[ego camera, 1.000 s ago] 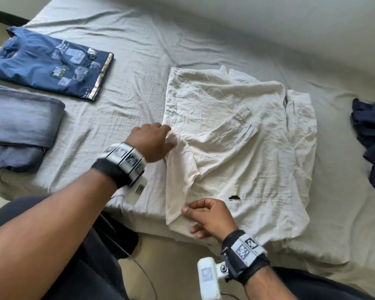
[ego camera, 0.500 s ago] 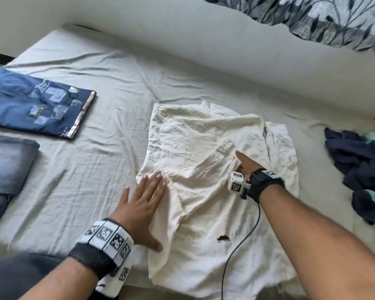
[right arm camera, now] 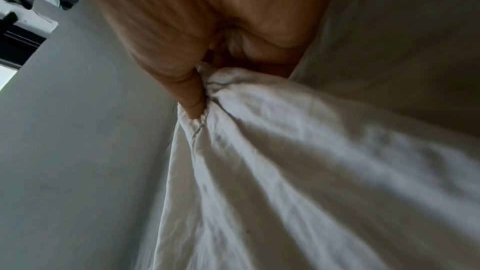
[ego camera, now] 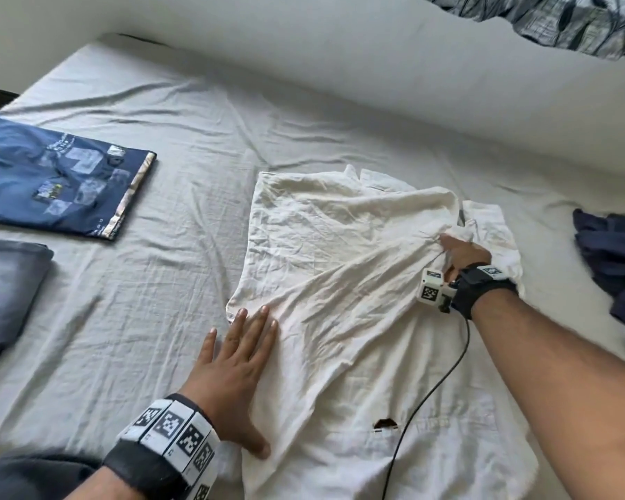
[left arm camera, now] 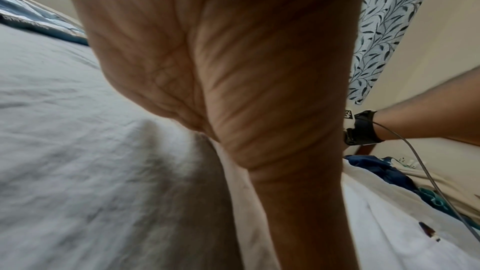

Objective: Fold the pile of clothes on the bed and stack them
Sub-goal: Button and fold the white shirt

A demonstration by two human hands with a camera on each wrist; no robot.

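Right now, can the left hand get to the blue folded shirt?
Probably yes. The left hand lies flat and holds nothing, and only bare sheet lies between it and the blue shirt. But lifting it would free the white shirt edge it pins.

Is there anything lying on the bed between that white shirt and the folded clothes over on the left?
Nothing visible. Only bare, wrinkled sheet lies between the white shirt and the folded blue shirt and grey folded garment. The left hand presses the shirt's near edge; the right hand pinches its fabric.
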